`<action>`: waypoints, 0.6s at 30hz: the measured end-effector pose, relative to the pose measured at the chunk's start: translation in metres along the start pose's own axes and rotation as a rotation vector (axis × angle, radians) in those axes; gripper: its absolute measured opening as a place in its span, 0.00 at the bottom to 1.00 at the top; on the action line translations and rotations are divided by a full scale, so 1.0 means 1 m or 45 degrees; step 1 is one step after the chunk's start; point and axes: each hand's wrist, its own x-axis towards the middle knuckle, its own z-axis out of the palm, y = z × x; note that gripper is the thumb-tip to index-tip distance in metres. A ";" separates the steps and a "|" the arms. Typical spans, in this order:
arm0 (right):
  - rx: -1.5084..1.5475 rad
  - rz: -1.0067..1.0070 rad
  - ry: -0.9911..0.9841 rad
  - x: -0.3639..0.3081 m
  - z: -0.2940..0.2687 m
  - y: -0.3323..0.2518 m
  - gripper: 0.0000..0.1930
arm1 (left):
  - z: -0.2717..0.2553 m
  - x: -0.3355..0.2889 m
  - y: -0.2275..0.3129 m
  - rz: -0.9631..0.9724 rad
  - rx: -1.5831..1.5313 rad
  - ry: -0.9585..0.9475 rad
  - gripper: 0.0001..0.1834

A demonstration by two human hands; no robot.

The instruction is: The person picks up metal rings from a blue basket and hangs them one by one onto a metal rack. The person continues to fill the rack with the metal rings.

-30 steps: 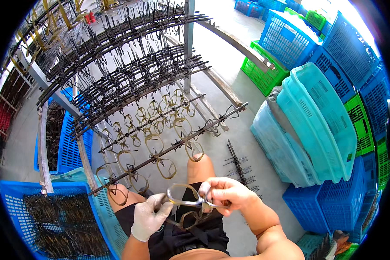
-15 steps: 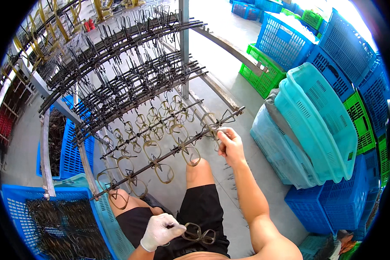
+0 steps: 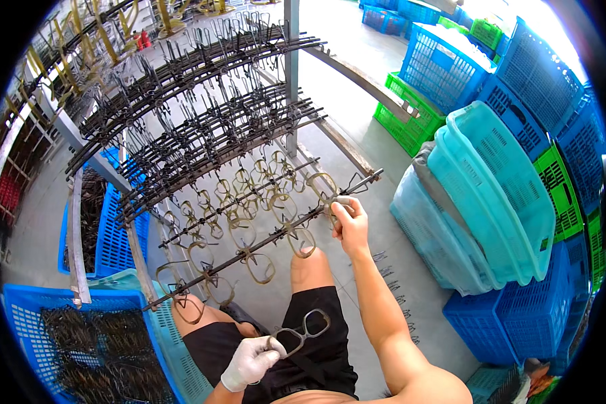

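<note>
My gloved left hand [image 3: 252,362] pinches a dull olive-brown eyeglass frame [image 3: 306,334] by one rim, above my black shorts. It is tilted, its far rim up and to the right. My bare right hand [image 3: 351,221] is closed at the right end of a dark metal rod [image 3: 279,233], fingers pinched on another eyeglass frame [image 3: 321,174] that hangs there. Several more olive frames, such as one eyeglass frame [image 3: 258,268], hang along this rod on small wire hooks. The right fingertips partly hide their grip point.
A metal rack [image 3: 292,81] carries several rods with black wire hooks. At lower left, a blue basket [image 3: 145,337] holds many dark frames. Stacked turquoise baskets [image 3: 491,195] and blue crates [image 3: 512,316] stand on the right. Small dark wire pieces [image 3: 397,296] lie on the floor.
My left hand has moved slightly right, and its eyeglass frame has lifted and turned, its far rim now higher. My right hand has shifted slightly left at the rod's end.
</note>
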 end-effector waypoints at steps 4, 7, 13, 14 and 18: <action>-0.539 -0.448 0.087 -0.002 -0.008 0.007 0.22 | 0.004 0.002 0.022 0.123 -0.165 -0.011 0.12; -0.848 -0.731 -0.403 -0.062 0.002 -0.032 0.25 | -0.011 -0.001 0.018 0.220 -0.080 -0.190 0.17; -0.448 0.597 -1.602 -0.130 0.013 -0.084 0.21 | -0.022 0.010 0.050 0.558 0.603 0.226 0.09; -0.581 0.532 -1.511 -0.125 0.009 -0.090 0.20 | -0.021 0.015 0.057 0.810 0.768 0.359 0.10; 0.251 -0.165 -0.320 -0.069 -0.050 -0.102 0.06 | -0.074 0.007 0.022 0.988 0.732 1.551 0.15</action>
